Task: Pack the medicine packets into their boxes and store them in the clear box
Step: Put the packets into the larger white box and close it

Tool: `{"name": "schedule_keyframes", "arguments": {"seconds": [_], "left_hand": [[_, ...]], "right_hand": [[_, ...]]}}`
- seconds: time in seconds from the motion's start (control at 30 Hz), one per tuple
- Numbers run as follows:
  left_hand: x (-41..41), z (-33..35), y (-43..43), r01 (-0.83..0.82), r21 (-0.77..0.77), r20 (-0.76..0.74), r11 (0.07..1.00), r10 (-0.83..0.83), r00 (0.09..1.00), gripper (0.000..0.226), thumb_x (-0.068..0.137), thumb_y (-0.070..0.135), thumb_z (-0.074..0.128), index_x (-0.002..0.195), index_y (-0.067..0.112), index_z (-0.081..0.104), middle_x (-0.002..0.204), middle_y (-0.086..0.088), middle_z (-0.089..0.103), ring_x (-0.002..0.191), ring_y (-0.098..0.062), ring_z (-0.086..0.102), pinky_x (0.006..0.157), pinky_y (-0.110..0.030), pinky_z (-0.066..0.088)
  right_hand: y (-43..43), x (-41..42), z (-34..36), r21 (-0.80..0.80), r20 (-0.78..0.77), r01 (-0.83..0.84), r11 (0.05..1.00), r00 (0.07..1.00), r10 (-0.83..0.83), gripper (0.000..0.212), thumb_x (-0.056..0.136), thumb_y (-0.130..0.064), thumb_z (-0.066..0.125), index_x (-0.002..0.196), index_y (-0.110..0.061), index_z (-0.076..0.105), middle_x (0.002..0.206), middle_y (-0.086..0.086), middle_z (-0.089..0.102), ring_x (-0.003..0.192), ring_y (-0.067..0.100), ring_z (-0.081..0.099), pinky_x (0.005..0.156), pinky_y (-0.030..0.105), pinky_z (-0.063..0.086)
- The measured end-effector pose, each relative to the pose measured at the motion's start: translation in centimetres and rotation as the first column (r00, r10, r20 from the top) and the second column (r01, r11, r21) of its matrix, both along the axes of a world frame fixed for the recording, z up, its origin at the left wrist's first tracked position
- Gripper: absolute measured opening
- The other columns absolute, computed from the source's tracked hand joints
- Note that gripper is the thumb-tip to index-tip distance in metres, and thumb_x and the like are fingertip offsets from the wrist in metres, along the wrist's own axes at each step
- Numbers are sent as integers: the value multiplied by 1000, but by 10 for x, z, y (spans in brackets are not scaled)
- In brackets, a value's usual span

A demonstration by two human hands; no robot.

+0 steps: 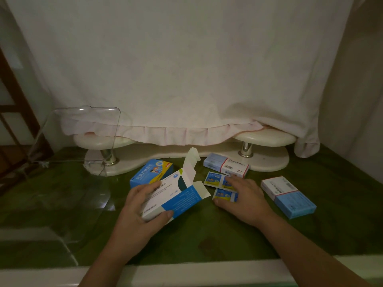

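Note:
My left hand (143, 210) grips a white and blue medicine box (176, 195) whose end flap stands open toward the back. My right hand (242, 197) lies flat on two blue and yellow medicine packets (217, 180), fingers spread over them on the green table. Behind the held box lies a blue and yellow medicine box (153, 168). A white and pale blue box with a red stripe (226, 164) lies further back, and a similar one (288, 195) lies to the right. The clear box (83, 141) stands at the back left.
A cream two-tier stand (186, 154) with metal posts runs along the back under a hanging white cloth (186, 69). The green table (207, 235) ends at a pale front edge (186, 272). A dark wooden frame (12, 121) stands at far left.

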State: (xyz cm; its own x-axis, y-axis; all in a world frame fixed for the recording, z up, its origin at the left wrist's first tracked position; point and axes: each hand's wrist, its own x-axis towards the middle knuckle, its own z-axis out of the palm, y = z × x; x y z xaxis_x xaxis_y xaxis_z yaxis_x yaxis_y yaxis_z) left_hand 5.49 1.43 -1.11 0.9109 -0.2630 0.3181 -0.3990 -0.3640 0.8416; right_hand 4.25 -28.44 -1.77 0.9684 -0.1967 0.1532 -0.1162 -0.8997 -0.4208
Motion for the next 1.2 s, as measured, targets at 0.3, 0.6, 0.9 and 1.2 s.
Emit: {"name": "schedule_keyframes", "arguments": {"seconds": [0.3,0.6,0.9,1.2], "left_hand": [[-2,2,-1,-13,7,0,1000,13,1000,70,64,52,75,128,54,46,123,38,35,120,1,44,74,-17,52],[-1,1,-1,-19,10,-13,1000,19,1000,68,70,42,79,129,53,46,123,38,34,121,0,44,74,-18,53],[-1,1,-2,-27,20,-6,999,28,1000,68,74,37,80,130,52,45,123,38,33,119,3,43,71,-15,53],[1,-1,0,-17,3,-6,1000,17,1000,73,63,55,74,131,51,48,124,37,36,121,-1,44,81,-23,53]], "right_hand": [[-1,-6,-1,49,121,-4,999,993,-2,64,75,-66,66,130,-35,57,121,-11,53,115,8,42,99,32,43],[2,-6,2,-21,102,-19,1000,995,21,61,81,-63,61,134,-34,54,134,-11,55,123,10,41,104,34,40],[4,-9,0,-69,169,-5,998,985,16,59,84,-67,53,131,-33,58,122,-12,62,111,7,46,93,28,45],[8,-12,2,-115,211,23,993,977,1,42,95,-48,52,131,-29,59,127,-8,62,114,12,48,95,29,43]]}}
